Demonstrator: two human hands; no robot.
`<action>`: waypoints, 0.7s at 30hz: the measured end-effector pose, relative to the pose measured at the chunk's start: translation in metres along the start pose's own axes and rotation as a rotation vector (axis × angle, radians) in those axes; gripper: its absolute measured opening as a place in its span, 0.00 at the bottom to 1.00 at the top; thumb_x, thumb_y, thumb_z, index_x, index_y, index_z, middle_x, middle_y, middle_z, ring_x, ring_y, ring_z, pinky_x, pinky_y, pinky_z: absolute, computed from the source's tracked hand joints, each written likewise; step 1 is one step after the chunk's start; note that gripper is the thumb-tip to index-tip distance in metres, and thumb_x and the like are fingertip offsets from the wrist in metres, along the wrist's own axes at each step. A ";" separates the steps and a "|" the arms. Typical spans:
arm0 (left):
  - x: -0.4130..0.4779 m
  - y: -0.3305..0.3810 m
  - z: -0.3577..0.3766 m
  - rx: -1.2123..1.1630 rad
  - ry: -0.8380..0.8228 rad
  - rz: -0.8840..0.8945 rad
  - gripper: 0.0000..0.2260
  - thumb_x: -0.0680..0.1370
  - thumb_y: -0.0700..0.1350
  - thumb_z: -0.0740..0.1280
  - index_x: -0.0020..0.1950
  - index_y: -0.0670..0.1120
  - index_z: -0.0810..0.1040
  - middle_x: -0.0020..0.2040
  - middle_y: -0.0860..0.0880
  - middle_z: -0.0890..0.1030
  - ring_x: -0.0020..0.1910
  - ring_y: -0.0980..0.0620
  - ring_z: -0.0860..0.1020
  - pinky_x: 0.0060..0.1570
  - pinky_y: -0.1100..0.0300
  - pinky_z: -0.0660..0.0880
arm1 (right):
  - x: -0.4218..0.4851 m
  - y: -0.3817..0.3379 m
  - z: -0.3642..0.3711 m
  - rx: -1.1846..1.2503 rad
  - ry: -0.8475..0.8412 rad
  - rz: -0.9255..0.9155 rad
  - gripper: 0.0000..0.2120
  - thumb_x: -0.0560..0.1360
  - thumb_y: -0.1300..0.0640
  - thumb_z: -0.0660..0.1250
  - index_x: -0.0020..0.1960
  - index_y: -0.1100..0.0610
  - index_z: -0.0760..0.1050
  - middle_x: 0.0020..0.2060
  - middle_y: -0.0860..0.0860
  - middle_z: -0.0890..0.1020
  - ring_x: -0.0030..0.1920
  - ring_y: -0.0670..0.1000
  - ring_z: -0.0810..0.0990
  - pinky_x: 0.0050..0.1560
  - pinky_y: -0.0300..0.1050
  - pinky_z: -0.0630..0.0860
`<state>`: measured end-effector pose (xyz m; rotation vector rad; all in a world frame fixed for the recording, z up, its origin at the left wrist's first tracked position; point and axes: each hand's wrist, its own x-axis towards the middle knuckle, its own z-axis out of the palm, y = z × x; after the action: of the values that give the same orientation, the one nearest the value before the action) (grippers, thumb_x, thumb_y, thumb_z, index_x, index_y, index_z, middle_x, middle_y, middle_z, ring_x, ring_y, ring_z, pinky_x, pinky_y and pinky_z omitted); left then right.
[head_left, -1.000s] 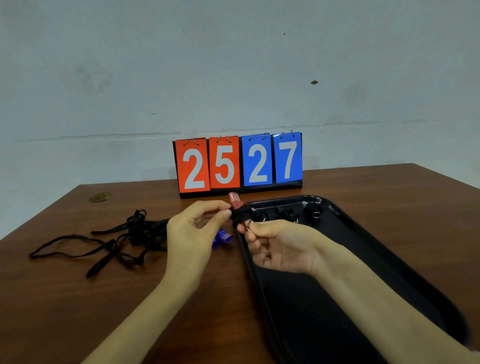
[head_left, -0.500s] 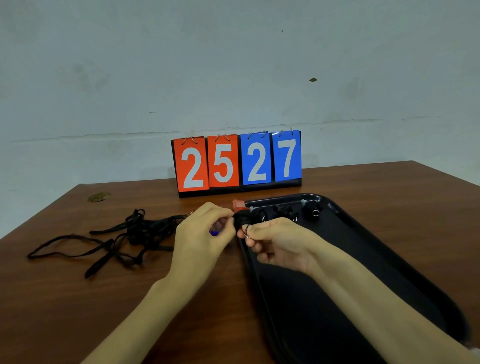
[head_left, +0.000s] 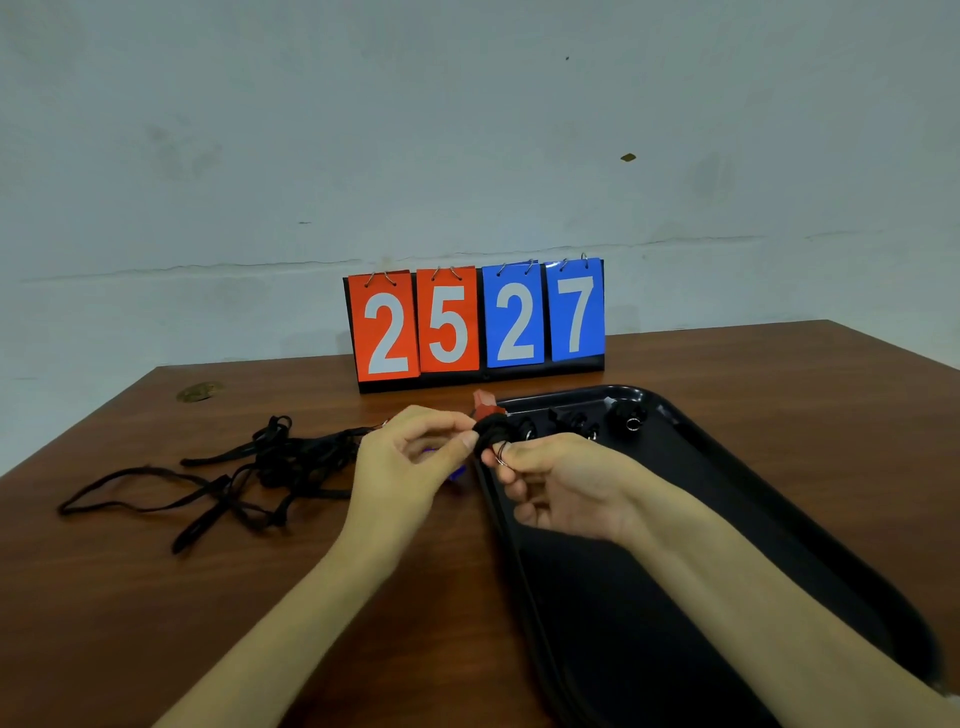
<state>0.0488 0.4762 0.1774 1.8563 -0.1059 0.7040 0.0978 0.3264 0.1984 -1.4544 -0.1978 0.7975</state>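
Observation:
Between my two hands is a small rolled-up black lanyard (head_left: 491, 432) with a metal ring hanging from it. My left hand (head_left: 410, 462) pinches the roll from the left with thumb and forefinger. From the right, my right hand (head_left: 558, 480) pinches it at the ring, with the other fingers curled under. The roll is held just above the left rim of a black tray (head_left: 727, 499). Three more rolled black lanyards (head_left: 574, 422) lie along the tray's far end.
A tangle of loose black lanyards (head_left: 249, 473) lies on the brown table (head_left: 130, 597) to the left. A small red object (head_left: 484, 402) and a blue one (head_left: 457, 472) sit by the tray's rim. A flip scoreboard (head_left: 475, 322) reading 2527 stands at the back.
Both hands stayed together on the rolled lanyard; my left hand's fingers shifted closer onto the roll, now covering most of the blue object behind it.

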 end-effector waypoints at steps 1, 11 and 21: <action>0.000 -0.001 -0.002 0.053 0.001 0.047 0.11 0.72 0.35 0.70 0.44 0.52 0.80 0.44 0.53 0.82 0.45 0.61 0.80 0.45 0.73 0.73 | 0.000 0.000 0.000 -0.015 -0.003 0.001 0.10 0.79 0.58 0.60 0.44 0.56 0.78 0.30 0.47 0.75 0.32 0.43 0.70 0.35 0.36 0.67; -0.004 0.001 0.002 0.204 0.120 0.120 0.20 0.71 0.35 0.72 0.51 0.55 0.67 0.36 0.55 0.80 0.37 0.58 0.78 0.38 0.71 0.74 | 0.003 0.004 0.004 -0.034 0.019 -0.001 0.08 0.78 0.58 0.61 0.45 0.57 0.78 0.29 0.46 0.76 0.31 0.43 0.70 0.34 0.36 0.67; -0.009 0.010 0.002 0.148 0.138 0.233 0.19 0.72 0.32 0.69 0.44 0.55 0.68 0.37 0.49 0.79 0.34 0.51 0.77 0.34 0.65 0.75 | -0.002 0.001 -0.002 0.457 -0.244 0.260 0.09 0.74 0.58 0.64 0.38 0.58 0.80 0.29 0.47 0.76 0.28 0.44 0.71 0.35 0.36 0.65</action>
<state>0.0382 0.4681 0.1808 1.9483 -0.1868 1.0223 0.0967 0.3235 0.1977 -0.9591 -0.0052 1.1496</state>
